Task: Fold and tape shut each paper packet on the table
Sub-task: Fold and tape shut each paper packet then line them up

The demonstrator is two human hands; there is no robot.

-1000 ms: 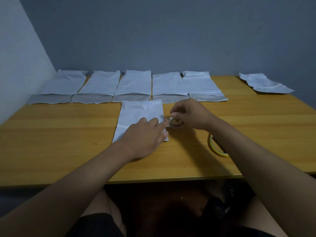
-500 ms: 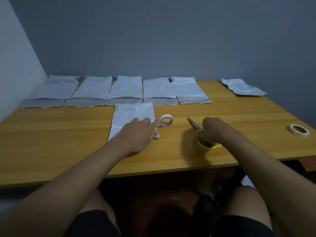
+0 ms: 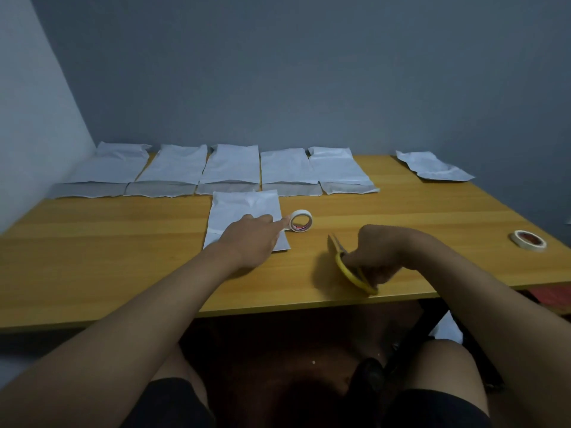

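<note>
Hiding scissors (image 3: 352,267) handles: right hand (image 3: 381,253); blades barely visible.

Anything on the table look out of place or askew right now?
One paper packet lies alone at the far right corner, crumpled and skewed, apart from the neat back row of five packets. A second tape roll sits flat near the right edge, away from the work. Nothing looks spilled or torn.

A plain room corner, perhaps a home or small office, is suggested by a wooden table (image 3: 123,257) set against bare grey walls (image 3: 309,72), on which paper packets (image 3: 231,163) are laid in a row.
</note>
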